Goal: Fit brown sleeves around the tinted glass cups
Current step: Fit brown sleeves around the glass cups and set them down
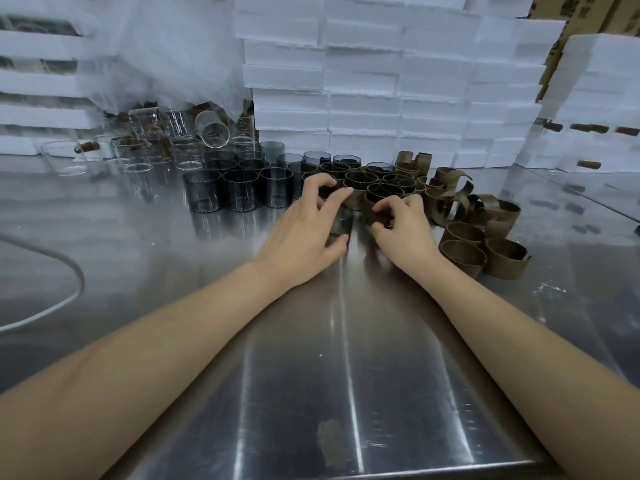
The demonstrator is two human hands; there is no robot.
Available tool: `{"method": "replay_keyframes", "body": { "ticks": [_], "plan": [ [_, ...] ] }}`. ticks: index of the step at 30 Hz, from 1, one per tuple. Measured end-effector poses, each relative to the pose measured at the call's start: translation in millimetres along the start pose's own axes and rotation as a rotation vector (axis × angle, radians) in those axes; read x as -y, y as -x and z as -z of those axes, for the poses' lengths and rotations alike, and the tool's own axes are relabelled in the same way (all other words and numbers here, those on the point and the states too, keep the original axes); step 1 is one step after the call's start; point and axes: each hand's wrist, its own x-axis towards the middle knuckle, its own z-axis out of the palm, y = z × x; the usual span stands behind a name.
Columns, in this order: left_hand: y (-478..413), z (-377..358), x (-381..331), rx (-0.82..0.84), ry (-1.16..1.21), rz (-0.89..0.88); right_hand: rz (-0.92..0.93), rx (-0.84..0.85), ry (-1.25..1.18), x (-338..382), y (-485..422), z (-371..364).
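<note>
Grey glass cup [341,221] held by left hand [304,235], right hand [403,232] curled alongside.

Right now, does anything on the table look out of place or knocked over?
Yes. At the back left, one clear cup lies tipped on its side atop the upright clear cups. On the right, several brown sleeves lie sprung open in loose curls.

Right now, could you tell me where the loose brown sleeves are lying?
In the head view, the loose brown sleeves are heaped on the steel table, just right of the right hand.
</note>
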Motion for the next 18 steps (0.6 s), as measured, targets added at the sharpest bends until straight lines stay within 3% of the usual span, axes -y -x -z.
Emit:
{"method": "replay_keyframes", "body": {
  "ticks": [5,9,18],
  "plan": [
    [0.3,-5.8,9.7,0.032,0.164,0.186,0.004,0.012,0.025,-1.4,-2.3,0.1],
    [-1.1,-9.2,15.9,0.280,0.210,0.355,0.002,0.086,0.005,-2.1,-1.3,0.6],
    [-2.5,-12.4,23.3,0.269,0.306,0.301,0.188,0.288,-0.134,5.6,5.7,-5.8]
  ]
}}
